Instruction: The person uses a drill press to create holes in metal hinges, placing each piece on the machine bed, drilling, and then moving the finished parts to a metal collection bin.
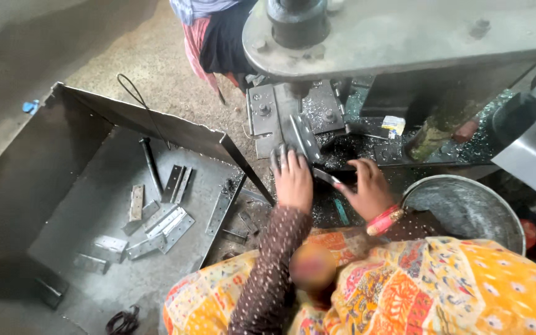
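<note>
Head view shows my left hand (293, 180) near the middle of the frame, lying flat with fingers together on a metal strip (303, 138) that sits on the bed of the press machine (404, 37). My right hand (367, 189) is just beside it, to the right, with fingers curled around a small flat metal piece (327, 177); thumb and fingers pinch it at its right end. On the wrist is a red bangle (384, 220). At the left of the frame stands an open metal box (82, 180) with many flat hinge plates (165, 223) lying loose on its floor. At the lower right, close to my right arm, is a round metal bowl (466, 208).
</note>
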